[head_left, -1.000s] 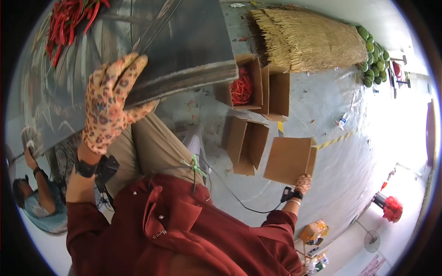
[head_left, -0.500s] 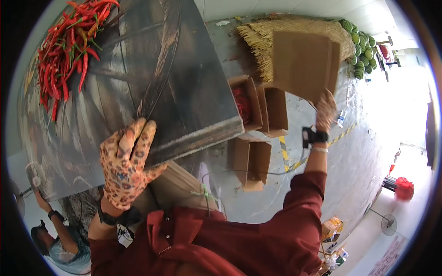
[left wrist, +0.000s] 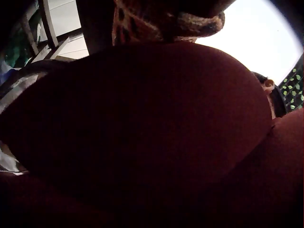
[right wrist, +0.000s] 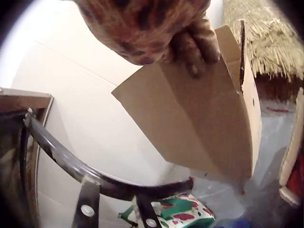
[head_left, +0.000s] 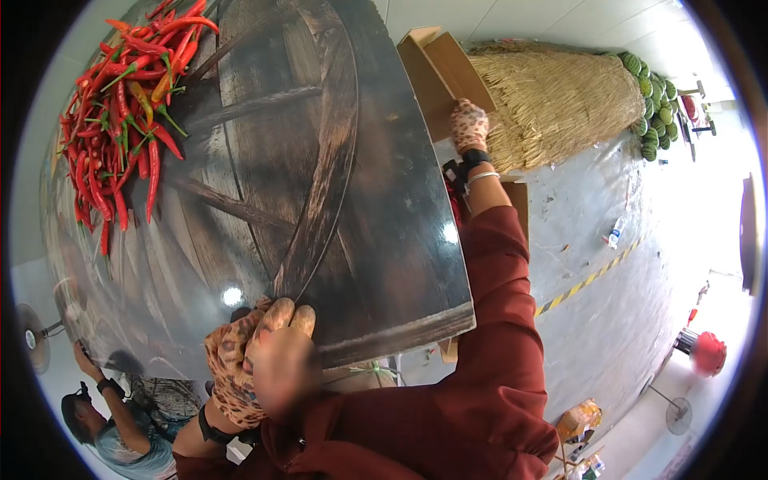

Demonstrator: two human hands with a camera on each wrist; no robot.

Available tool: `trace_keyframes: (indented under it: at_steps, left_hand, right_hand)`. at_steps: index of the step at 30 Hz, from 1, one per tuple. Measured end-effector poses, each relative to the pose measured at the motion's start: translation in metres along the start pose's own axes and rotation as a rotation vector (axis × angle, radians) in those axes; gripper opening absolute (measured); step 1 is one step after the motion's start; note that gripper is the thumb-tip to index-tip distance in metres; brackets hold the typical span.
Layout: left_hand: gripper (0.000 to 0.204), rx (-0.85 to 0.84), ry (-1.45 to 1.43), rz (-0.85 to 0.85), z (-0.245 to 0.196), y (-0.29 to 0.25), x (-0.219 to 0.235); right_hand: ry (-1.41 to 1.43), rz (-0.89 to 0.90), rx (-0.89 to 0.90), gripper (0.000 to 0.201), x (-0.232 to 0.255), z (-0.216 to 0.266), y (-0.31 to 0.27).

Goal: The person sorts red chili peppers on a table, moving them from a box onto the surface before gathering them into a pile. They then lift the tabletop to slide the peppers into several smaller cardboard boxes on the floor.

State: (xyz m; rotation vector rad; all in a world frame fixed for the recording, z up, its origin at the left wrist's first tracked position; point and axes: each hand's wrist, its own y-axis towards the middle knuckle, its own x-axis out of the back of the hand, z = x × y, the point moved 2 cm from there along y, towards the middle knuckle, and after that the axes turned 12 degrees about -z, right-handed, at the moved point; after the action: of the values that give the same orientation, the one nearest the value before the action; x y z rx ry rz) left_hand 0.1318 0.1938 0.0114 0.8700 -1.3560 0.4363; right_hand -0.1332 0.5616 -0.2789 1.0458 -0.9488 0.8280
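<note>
The cardboard box (right wrist: 204,118), probably light, stiff yet crushable and best pinched at a rim, hangs from the right hand (head_left: 470,126), fingers curled over its wall; well apart from that grip, the left hand (head_left: 236,368) rests loosely on the table (head_left: 392,208).

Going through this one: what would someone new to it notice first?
Probably the heap of bright red chillies on the dark, wood-patterned table, upper left in the head view. Next, the right hand in a spotted glove, gripping a cardboard box beside the table's edge. Behind that box lies straw thatch, with green watermelons piled at its far end.
</note>
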Motion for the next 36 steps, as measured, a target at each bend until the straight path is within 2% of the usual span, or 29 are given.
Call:
trace_keyframes:
  at_steps: [2,3,4,5,6,8,10,12,14,16,18,19,23,30,33,36]
  left_hand:
    - [0.052,0.011,-0.022,-0.002,-0.003,0.008,0.003]
    - [0.045,0.061,0.005,-0.003,-0.005,0.013,0.005]
    - [0.039,0.107,0.036,-0.006,-0.005,0.017,0.004]
    - [0.025,0.09,0.04,-0.05,-0.005,0.019,0.002]
    - [0.025,0.079,0.045,-0.042,-0.001,0.014,0.002]
    - [0.052,0.014,-0.053,0.072,0.003,0.002,0.005]
    - [0.053,-0.008,-0.026,0.079,-0.002,0.002,0.007]
    - [0.053,0.095,-0.012,0.085,-0.005,0.003,0.008]
    - [0.053,0.056,-0.037,0.07,0.0,0.008,0.006]
    - [0.053,0.026,-0.054,0.051,0.001,0.012,0.006]
    - [0.054,0.032,-0.042,0.02,-0.001,0.013,0.006]
    - [0.054,0.031,-0.041,0.013,-0.001,0.013,0.007]
    - [0.056,0.03,-0.014,-0.003,-0.004,0.009,0.006]
    - [0.058,0.103,0.016,-0.008,-0.009,0.01,0.006]
    - [0.059,0.12,0.032,0.014,-0.009,0.005,0.005]
    - [0.062,0.143,0.021,0.094,-0.006,0.002,0.011]
  right_hand:
    - [-0.01,0.087,-0.016,0.016,-0.027,0.012,-0.022]
    - [-0.027,0.196,0.001,0.015,-0.039,0.02,-0.036]
    - [0.016,0.28,0.012,0.016,-0.068,0.018,-0.052]
    - [0.082,0.324,0.025,0.018,-0.101,0.014,-0.072]
    - [0.125,0.419,-0.068,0.02,-0.092,0.025,-0.087]
    - [0.209,0.594,-0.055,0.024,-0.093,0.031,-0.109]
    - [0.213,0.578,-0.075,0.027,-0.1,0.036,-0.114]
    - [0.21,0.561,-0.087,0.03,-0.108,0.032,-0.117]
    - [0.234,0.609,-0.177,0.034,-0.1,0.034,-0.113]
    - [0.264,0.583,-0.157,0.035,-0.09,0.032,-0.114]
    - [0.371,0.375,-0.066,0.037,-0.083,0.029,-0.117]
    - [0.361,0.435,-0.083,0.04,-0.08,0.027,-0.116]
    - [0.395,0.451,-0.124,0.042,-0.064,0.02,-0.124]
    - [0.355,0.397,-0.173,0.053,-0.057,0.029,-0.117]
    - [0.344,0.488,-0.227,0.056,-0.065,0.036,-0.11]
    - [0.259,0.57,-0.161,0.055,-0.084,0.037,-0.107]
